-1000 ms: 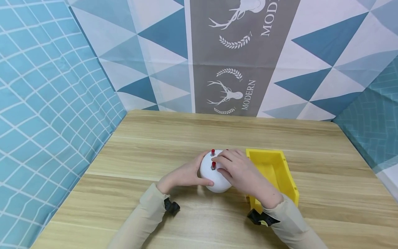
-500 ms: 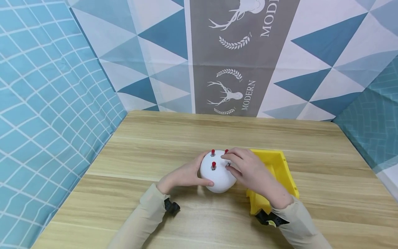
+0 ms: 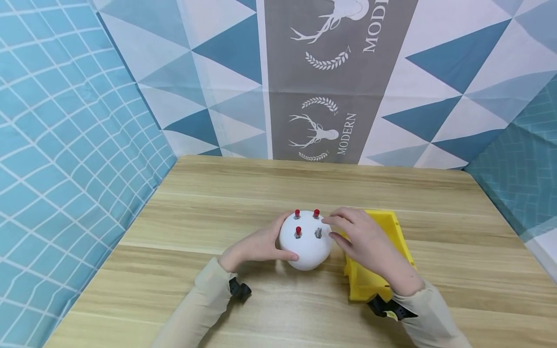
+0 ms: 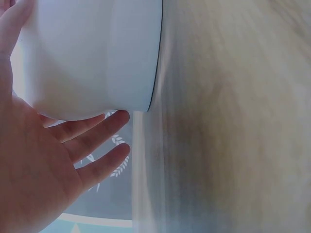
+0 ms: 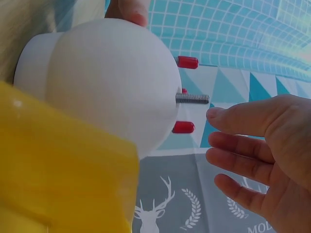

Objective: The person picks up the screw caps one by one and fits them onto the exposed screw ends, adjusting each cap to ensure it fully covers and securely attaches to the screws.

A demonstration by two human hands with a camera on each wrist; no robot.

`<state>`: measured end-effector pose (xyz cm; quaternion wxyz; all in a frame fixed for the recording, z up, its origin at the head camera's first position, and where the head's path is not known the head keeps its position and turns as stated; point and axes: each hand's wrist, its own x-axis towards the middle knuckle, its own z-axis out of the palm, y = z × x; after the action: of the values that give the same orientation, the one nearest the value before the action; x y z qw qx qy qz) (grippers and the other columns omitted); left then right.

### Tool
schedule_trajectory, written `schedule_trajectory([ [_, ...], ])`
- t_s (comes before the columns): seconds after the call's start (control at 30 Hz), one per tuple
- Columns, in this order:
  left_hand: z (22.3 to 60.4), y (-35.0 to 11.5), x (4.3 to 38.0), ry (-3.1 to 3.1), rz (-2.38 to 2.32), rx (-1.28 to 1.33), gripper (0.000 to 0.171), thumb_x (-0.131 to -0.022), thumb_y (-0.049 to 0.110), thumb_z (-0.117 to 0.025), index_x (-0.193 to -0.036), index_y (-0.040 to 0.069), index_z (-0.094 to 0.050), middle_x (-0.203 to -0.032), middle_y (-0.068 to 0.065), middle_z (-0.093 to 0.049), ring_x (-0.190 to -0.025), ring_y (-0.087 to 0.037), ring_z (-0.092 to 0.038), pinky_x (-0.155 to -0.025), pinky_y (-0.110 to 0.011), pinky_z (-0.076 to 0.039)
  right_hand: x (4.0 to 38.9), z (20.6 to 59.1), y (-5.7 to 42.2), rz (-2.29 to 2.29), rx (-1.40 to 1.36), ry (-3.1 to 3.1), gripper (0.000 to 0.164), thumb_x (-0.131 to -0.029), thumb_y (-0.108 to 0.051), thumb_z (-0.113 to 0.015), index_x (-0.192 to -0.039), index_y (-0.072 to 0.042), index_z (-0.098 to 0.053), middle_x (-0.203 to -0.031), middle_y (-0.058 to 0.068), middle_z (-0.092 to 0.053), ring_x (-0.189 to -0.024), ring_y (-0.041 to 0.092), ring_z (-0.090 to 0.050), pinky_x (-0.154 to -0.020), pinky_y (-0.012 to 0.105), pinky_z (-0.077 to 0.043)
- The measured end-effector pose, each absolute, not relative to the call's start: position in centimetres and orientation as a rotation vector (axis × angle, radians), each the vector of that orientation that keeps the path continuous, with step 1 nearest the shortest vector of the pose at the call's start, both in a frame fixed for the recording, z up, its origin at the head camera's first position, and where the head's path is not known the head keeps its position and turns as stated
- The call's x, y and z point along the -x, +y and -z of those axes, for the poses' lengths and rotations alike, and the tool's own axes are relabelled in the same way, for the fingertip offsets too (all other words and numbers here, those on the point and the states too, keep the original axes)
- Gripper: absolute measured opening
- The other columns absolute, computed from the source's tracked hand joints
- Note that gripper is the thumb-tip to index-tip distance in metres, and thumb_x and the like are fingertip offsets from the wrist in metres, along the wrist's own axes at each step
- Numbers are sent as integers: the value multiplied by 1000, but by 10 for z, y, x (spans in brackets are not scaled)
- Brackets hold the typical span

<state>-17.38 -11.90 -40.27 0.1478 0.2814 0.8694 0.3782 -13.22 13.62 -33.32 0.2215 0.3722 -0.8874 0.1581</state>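
Note:
A white dome-shaped thing (image 3: 306, 253) stands on the wooden table. Red caps (image 3: 298, 231) cover several of the threaded studs on its top, while one threaded stud (image 5: 193, 98) is bare metal. My left hand (image 3: 256, 241) holds the dome from its left side, thumb in front and fingers around the back. In the left wrist view, fingertips (image 4: 118, 116) touch the lower wall of the dome. Just right of the bare stud hovers my right hand (image 3: 365, 241), apart from the dome. Its fingers are loosely bent and hold nothing that I can see.
A yellow bin (image 3: 402, 241) stands right of the dome, partly hidden under my right hand and forearm. The wooden table (image 3: 209, 203) runs back to a patterned cloth wall (image 3: 230, 106). Blue grid cloth (image 3: 74, 145) hangs along the left side.
My right hand has moved right, away from the red caps, and the bare stud that it covered now shows. The left hand and the dome have stayed put.

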Motion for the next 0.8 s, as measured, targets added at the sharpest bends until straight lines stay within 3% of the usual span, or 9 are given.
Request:
schedule_trajectory([
  [0.8,403,-118,173,2513,-1068,-793,105,-66,62,-69,-144,24,-10,-140,3,-33,-123,-14,-40,-101,-41,-35,128,338,165,-377,-881,-2558,19,-71,-10,-77,-86,-14,-66,-87,0,-60,-83,19,-56,-80,40,-47],
])
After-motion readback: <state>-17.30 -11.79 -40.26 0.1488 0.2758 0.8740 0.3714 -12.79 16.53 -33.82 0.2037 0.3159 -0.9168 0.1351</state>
